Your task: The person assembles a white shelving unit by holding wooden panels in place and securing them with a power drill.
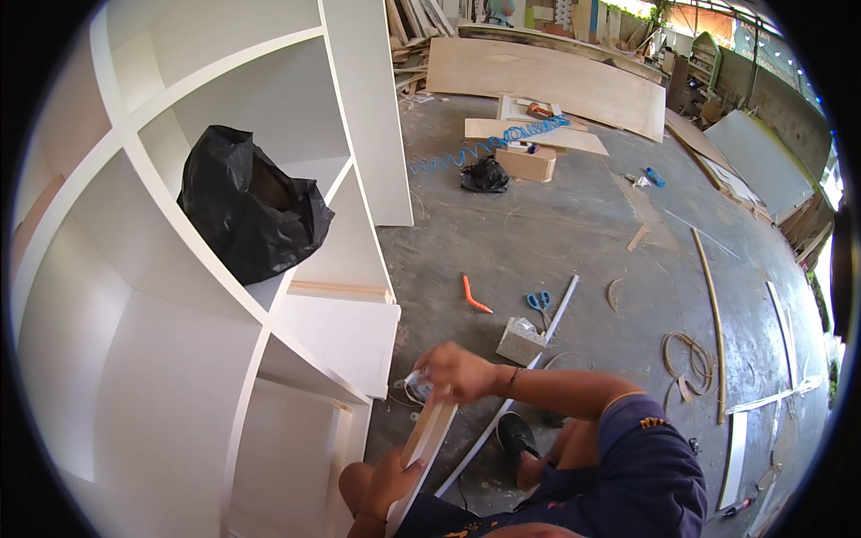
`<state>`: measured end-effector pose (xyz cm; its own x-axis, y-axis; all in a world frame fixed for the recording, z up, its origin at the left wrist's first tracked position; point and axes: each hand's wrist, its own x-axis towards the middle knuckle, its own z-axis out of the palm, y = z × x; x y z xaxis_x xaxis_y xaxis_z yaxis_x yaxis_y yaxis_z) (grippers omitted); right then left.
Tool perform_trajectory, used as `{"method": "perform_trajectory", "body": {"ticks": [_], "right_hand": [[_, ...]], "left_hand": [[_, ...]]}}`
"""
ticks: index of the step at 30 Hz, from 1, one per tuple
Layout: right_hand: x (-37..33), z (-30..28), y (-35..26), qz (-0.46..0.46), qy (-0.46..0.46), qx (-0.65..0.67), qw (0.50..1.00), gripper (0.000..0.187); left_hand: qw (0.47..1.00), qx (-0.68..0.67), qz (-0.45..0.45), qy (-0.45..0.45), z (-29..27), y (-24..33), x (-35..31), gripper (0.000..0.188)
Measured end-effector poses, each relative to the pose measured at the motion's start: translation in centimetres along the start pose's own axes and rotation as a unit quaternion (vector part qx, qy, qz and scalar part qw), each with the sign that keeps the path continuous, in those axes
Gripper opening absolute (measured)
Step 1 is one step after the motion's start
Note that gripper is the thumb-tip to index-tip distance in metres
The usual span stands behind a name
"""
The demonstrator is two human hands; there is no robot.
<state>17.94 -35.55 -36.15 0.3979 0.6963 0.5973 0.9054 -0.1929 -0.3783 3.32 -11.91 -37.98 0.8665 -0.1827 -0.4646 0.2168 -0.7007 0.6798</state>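
A narrow wooden piece with white edges (434, 432) stands tilted between my knees. Around its lower part my left hand (391, 482) is closed, thumb against its side. At the upper end is my right hand (457, 373), fingers curled together and slightly blurred; what they hold, if anything, is hidden. Just beneath those fingers, clear plastic (417, 388) shows near the floor. Ahead of my right hand sits a small grey box (521, 343) with clear plastic in it, beside blue-handled scissors (539, 302). An orange bent tool (473, 293) lies farther off.
A white shelf cabinet (260, 305) rises at my left, with a black plastic bag (247, 211) in one compartment. Long white strips (480, 451) lie by my foot. Boards (547, 81), a coiled blue hose (511, 139) and another black bag (484, 176) are farther ahead.
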Motion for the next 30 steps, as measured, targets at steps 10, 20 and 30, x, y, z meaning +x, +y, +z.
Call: {"method": "perform_trajectory", "body": {"ticks": [10, 20, 30], "right_hand": [[-23.2, 22.0, 6.6, 0.548, -0.250, -0.088, 0.794, 0.050], [-26.2, 25.2, 5.0, 0.471, -0.192, -0.151, 0.847, 0.045], [-25.0, 24.9, 5.7, 0.403, -0.320, -0.133, 0.847, 0.026]], "left_hand": [[0.987, 0.064, -0.146, 0.015, 2.3, -7.3, 0.5, 0.054], [0.985, 0.167, -0.036, -0.018, 4.8, -7.9, 1.2, 0.050], [0.986, 0.169, -0.008, -0.013, 5.1, -8.2, 1.6, 0.047]]}}
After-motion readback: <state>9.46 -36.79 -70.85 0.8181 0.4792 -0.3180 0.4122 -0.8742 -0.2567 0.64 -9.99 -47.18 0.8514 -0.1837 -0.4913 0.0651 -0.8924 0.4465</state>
